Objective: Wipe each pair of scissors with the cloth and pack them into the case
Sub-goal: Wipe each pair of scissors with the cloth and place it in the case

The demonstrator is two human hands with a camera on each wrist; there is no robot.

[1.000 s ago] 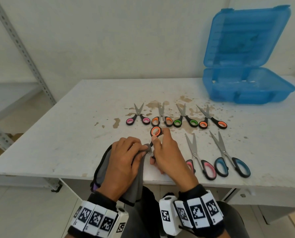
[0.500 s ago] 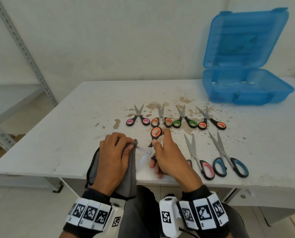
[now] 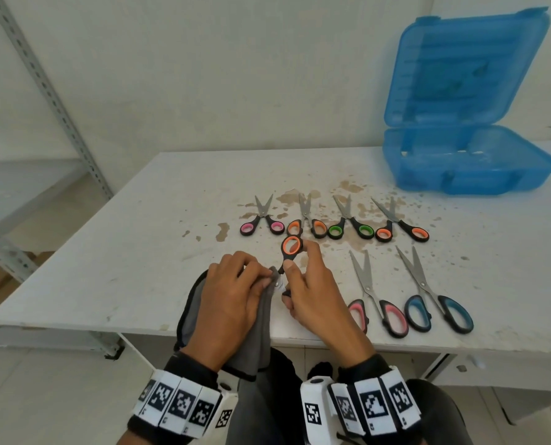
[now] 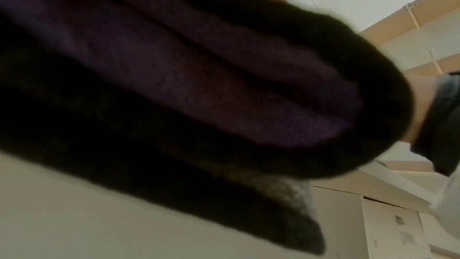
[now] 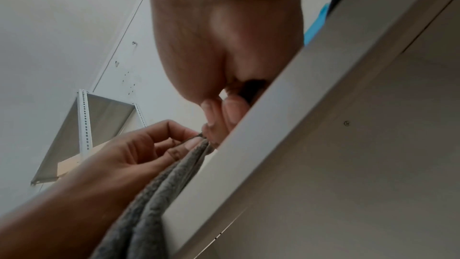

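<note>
Since last frame, left hand (image 3: 232,303) slid the cloth (image 3: 261,332) back up the blade, fingers pinching it; right hand (image 3: 312,297) grips the orange scissors (image 3: 291,248) at the table (image 3: 139,252) front edge; six unwiped, case (image 3: 470,175) empty.

A white table (image 3: 139,252), stained brown toward its middle, carries an open blue case (image 3: 466,165) at the far right corner. Four small scissors lie in a row: pink (image 3: 262,220), orange (image 3: 307,221), green (image 3: 351,224), orange (image 3: 399,226). Nearer, to the right, lie two larger pairs, pink (image 3: 378,300) and blue (image 3: 434,297), blades pointing away.
</note>
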